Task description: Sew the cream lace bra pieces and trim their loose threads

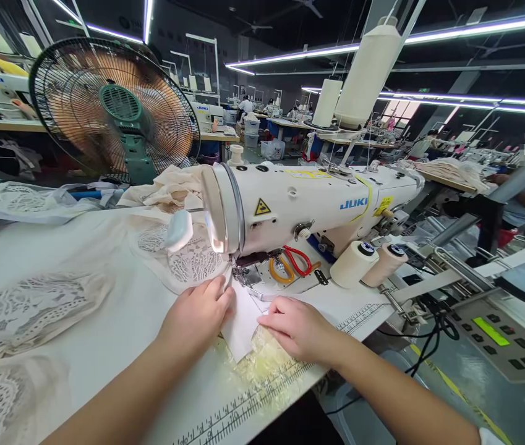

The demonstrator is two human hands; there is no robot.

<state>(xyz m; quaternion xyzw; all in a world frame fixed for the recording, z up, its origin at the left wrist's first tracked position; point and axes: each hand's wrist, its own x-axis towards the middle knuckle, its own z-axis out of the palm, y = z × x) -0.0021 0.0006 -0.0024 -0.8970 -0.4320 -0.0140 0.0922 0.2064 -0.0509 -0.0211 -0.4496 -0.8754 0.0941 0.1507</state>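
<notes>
My left hand (200, 312) is closed at the edge of a cream lace piece (195, 259), its fingertips just in front of the sewing machine's (285, 204) needle area. The lace lies left of the machine head, partly under it. My right hand (297, 327) is closed in a pinch on the near right side, where a narrow pale strip (269, 298) runs from the machine's foot to its fingers. Between both hands a white flat sheet (240, 327) lies on the table, over a yellowish crinkled film (262, 364). The needle tip is hidden.
Red-handled scissors (298, 261), a yellow ring-shaped handle (281, 269) and thread cones (354, 264) sit beside the machine. More lace pieces (34, 303) spread leftward. A fan (120, 102) stands behind. Printed rulers (239, 414) line the table's front; a control panel (503, 337) is at right.
</notes>
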